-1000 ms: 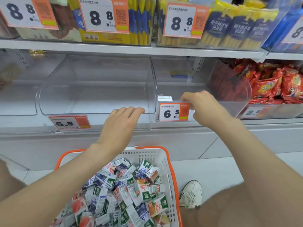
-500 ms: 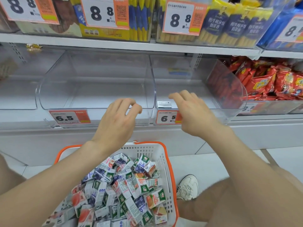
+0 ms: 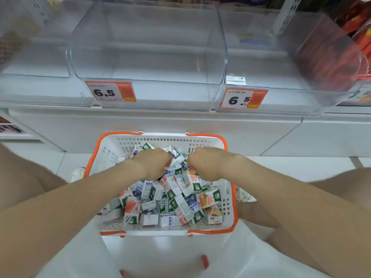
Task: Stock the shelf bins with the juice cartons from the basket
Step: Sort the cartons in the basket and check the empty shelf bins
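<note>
Down at six o'clock in the basket [image 3: 112, 157], the left hand [image 3: 152, 165] and right hand [image 3: 208, 167] sit side by side, fingers curled on cartons [image 3: 180, 205]. Overfull fistfuls could spill before reaching the bins [image 3: 148, 57] at twelve.

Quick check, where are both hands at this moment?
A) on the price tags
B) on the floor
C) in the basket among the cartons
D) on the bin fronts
C: the left hand and right hand both reach into the basket, onto the pile of cartons.
</note>
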Motion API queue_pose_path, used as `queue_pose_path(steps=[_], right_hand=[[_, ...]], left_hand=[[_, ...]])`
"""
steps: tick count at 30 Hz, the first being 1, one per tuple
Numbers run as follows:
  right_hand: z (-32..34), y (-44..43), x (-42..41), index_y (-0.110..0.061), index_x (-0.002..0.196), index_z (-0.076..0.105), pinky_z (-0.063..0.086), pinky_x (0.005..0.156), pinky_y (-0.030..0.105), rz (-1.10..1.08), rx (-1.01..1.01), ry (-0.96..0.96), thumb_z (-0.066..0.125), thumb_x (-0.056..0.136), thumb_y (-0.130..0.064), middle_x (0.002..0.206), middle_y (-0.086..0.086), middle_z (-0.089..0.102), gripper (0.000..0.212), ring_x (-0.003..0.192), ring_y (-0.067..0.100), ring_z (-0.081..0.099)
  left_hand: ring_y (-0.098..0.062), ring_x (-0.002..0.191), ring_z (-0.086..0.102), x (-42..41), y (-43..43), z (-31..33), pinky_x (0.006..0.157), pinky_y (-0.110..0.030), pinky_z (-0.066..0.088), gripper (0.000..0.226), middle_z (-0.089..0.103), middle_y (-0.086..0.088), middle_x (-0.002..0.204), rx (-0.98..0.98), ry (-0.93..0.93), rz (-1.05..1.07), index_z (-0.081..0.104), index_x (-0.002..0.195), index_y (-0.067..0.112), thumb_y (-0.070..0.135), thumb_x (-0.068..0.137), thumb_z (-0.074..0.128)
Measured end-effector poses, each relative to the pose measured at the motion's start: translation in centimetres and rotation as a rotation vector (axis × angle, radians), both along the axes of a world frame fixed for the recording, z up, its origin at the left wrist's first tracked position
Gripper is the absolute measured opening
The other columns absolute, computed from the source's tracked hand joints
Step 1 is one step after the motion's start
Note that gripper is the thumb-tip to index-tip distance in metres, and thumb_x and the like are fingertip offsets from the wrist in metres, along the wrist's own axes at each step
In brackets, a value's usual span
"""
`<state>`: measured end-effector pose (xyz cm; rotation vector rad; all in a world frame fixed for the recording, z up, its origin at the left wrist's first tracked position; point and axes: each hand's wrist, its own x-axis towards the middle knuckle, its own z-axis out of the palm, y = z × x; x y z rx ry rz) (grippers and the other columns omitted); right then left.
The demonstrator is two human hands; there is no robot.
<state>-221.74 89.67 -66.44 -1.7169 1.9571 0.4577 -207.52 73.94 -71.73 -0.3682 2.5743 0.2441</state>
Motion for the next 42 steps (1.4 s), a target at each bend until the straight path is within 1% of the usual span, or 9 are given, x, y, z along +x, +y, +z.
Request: queue_pose_path(steps=[7,10,13,19,26,29,33,37,42], right_hand=[[-7.8,0.5,0.8,-0.006,0.119,0.055,0.043,0.055,0.034,-0.107,0.153,-0.058,0.051,0.094,0.007,0.084,0.004,0.046,0.029,0.067,0.018,0.05],[-10.6,0.8,1.0,-0.01,0.146,0.033,0.056,0.065,0.042,-0.214,0.127,-0.152,0.057,0.101,-0.015,0.095,0.008,0.054,0.051,0.08,0.03,0.064],[-12.6,0.9,1.4,-0.014,0.143,0.027,0.059,0.079,0.049,-0.276,0.059,-0.106,0.063,0.102,-0.04,0.116,0.017,0.058,0.061,0.09,0.039,0.066],[-14.2,1.5,1.9,-0.023,0.163,0.004,0.057,0.094,0.051,-0.42,0.095,-0.247,0.076,0.095,-0.023,0.155,0.024,0.024,0.1,0.109,0.04,0.065],[-12.1,1.6,2.8,-0.026,0.13,0.027,0.049,0.053,0.04,-0.222,-0.038,-0.214,0.091,0.069,-0.004,0.132,0.009,0.035,0.091,0.072,0.025,0.06],[-10.5,0.8,3.0,-0.027,0.115,0.028,0.048,0.054,0.042,-0.231,-0.13,-0.311,0.094,0.06,-0.016,0.107,-0.002,0.042,0.087,0.073,0.023,0.057],[-7.2,-0.3,2.2,-0.025,0.118,0.033,0.051,0.059,0.041,-0.427,-0.174,-0.504,0.099,0.059,-0.04,0.086,0.006,0.063,0.09,0.073,0.022,0.063],[-2.3,-1.1,1.6,-0.04,0.138,0.045,0.059,0.079,0.04,-0.656,-0.319,-0.697,0.098,0.064,-0.046,0.112,0.005,0.07,0.091,0.088,0.02,0.067],[4.2,-1.3,1.5,-0.028,0.12,0.05,0.045,0.063,0.031,-0.877,-0.38,-0.835,0.095,0.072,-0.031,0.105,0.002,0.06,0.066,0.078,0.016,0.055]], left_hand=[[-0.027,0.103,0.061,1.8,-0.5,-5.5,0.088,-0.046,0.057,0.025,0.06,-0.007,0.113,0.076,-0.178,-0.054,0.058,0.124,0.015,0.02,0.1,0.059],[-0.036,0.127,0.044,2.7,-0.5,-6.8,0.097,-0.048,0.049,0.049,0.04,-0.014,0.14,-0.065,-0.107,-0.067,0.048,0.141,0.017,0.011,0.096,0.064],[-0.041,0.138,0.034,3.2,-0.8,-7.2,0.105,-0.056,0.045,0.079,0.026,-0.018,0.155,-0.219,-0.02,-0.072,0.029,0.157,0.019,0.004,0.089,0.066],[-0.047,0.135,0.036,2.6,-1.1,-7.8,0.105,-0.058,0.047,0.054,0.032,-0.017,0.148,-0.195,-0.084,0.063,0.038,0.147,0.01,0.016,0.097,0.058],[-0.047,0.117,0.049,2.0,-3.0,-9.1,0.104,-0.055,0.041,0.041,0.043,-0.012,0.126,-0.061,-0.003,0.139,0.041,0.121,0.027,0.009,0.094,0.065],[-0.034,0.108,0.053,2.0,-3.8,-9.0,0.104,-0.053,0.043,0.04,0.055,-0.009,0.114,-0.104,0.024,0.115,0.04,0.11,0.027,0.005,0.091,0.067],[-0.035,0.119,0.052,2.0,-3.6,-8.3,0.103,-0.046,0.049,0.055,0.057,-0.013,0.127,-0.21,0.017,0.111,0.046,0.137,0.012,0.013,0.091,0.077],[-0.036,0.126,0.048,1.8,-2.5,-5.3,0.098,-0.047,0.048,0.031,0.054,-0.011,0.127,-0.238,-0.011,0.234,0.06,0.12,0.011,0.021,0.092,0.069],[-0.021,0.06,0.05,1.8,-3.7,0.9,0.052,-0.027,0.038,0.024,0.054,-0.005,0.068,0.243,0.149,0.612,0.051,0.066,0.008,0.02,0.076,0.07]])
